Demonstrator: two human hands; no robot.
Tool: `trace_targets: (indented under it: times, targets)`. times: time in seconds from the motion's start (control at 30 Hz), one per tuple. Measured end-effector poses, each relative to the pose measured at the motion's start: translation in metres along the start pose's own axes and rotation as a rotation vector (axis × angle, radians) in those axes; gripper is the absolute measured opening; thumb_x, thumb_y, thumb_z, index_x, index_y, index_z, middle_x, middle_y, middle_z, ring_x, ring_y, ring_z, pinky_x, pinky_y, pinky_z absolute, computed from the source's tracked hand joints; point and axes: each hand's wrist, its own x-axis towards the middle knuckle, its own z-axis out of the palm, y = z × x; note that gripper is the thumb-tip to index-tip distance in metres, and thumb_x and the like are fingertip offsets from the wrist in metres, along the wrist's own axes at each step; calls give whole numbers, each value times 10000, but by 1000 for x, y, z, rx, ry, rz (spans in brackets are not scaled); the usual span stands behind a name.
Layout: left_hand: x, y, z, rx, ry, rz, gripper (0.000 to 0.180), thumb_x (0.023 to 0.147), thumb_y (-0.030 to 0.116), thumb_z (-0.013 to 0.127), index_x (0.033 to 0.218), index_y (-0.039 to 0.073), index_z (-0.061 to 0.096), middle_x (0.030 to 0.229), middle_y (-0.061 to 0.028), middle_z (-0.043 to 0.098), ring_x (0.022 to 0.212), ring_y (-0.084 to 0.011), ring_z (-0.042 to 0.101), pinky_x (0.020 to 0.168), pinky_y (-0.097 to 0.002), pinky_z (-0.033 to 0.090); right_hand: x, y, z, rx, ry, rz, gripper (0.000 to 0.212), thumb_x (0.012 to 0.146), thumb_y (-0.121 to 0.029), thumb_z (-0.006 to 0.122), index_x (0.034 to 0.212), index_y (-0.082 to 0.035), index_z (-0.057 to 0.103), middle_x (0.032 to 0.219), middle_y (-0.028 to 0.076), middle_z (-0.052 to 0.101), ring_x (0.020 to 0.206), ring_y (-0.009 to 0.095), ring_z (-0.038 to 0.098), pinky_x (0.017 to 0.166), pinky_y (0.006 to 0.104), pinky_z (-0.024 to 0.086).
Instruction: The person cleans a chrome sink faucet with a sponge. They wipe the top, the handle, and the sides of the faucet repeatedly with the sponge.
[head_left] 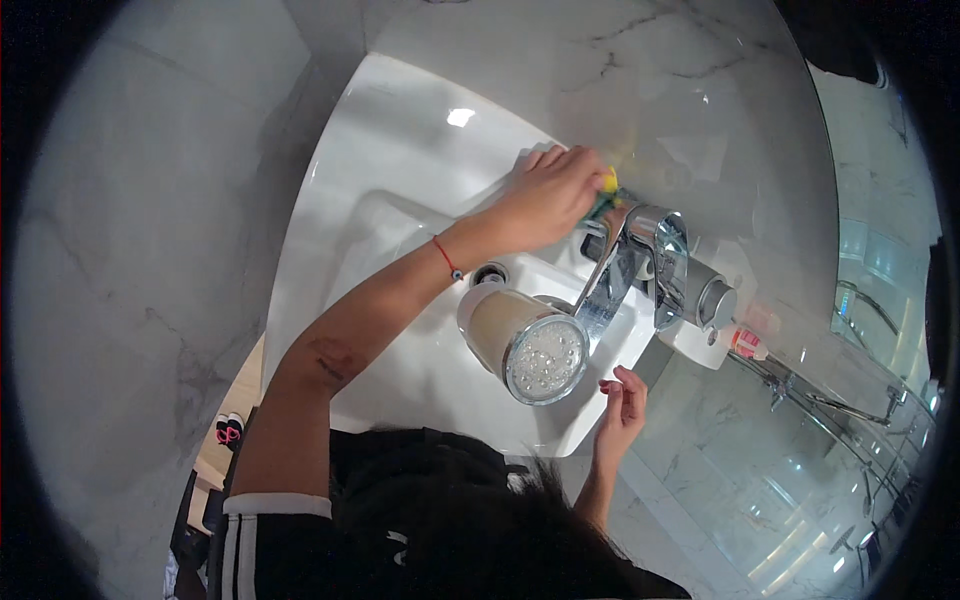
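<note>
My left hand (560, 195), a red string bracelet on its wrist, reaches across the white sink (390, 130) to the back ledge. Its fingers press on a yellow and green sponge (609, 181), mostly covered by the hand, just behind the chrome faucet (655, 235). A tall container (497, 325) with bubbly, foamy contents at its round top stands over the basin, under my left forearm. Beyond the sink's right edge, my right hand (624, 400) hangs with fingers loosely bent and apart, holding nothing I can see.
A grey cylindrical dispenser (708, 298) stands right of the faucet, with a small bottle with a pink-red label (747, 343) beyond it. A dark drain opening (489, 274) shows in the basin. Marble-patterned wall (150, 250) rises on the left; a mirror (880, 250) edges the right.
</note>
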Motion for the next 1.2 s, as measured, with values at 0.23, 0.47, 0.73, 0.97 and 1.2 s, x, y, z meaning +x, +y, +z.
trace_targets:
  times: [0.23, 0.47, 0.73, 0.97, 1.2]
  targets:
    - [-4, -1, 3, -118, 20, 25, 191, 952, 175, 419, 1070, 35, 472, 1010, -142, 514, 983, -309, 470, 902, -420, 327, 5, -3, 4, 31, -14, -16, 161, 923, -72, 525, 1038, 6, 606, 1110, 128, 533, 862, 167, 581, 763, 288, 489]
    - [-20, 14, -10, -288, 14, 214, 360, 874, 121, 571, 1168, 20, 390, 1209, -189, 434, 1140, -324, 434, 973, -402, 357, 1, 9, 5, 66, -20, 16, 166, 922, -73, 527, 1044, 14, 599, 1132, 131, 520, 878, 175, 582, 795, 299, 494]
    - [-19, 6, -17, -12, 3, 385, 464, 688, 70, 719, 1050, 26, 431, 1159, -171, 478, 1080, -352, 470, 946, -418, 392, 0, 13, 2, 51, 12, -3, 161, 913, -42, 518, 1041, 18, 594, 1113, 125, 549, 836, 174, 589, 742, 285, 479]
    - [-26, -7, -14, 101, -17, 234, 398, 662, 49, 698, 974, 23, 452, 1070, -168, 540, 995, -326, 530, 877, -395, 432, 17, 0, 27, 113, -61, 66, 211, 905, -52, 535, 1105, 13, 550, 1011, 92, 580, 780, 144, 586, 699, 252, 473]
    - [-16, 6, -10, 124, -122, 109, 434, 612, 116, 752, 903, 19, 446, 900, -134, 522, 876, -332, 527, 753, -398, 443, 68, -10, 98, 429, -133, -37, 311, 834, 17, 595, 1134, -7, 518, 936, 49, 604, 787, 88, 583, 617, 222, 477]
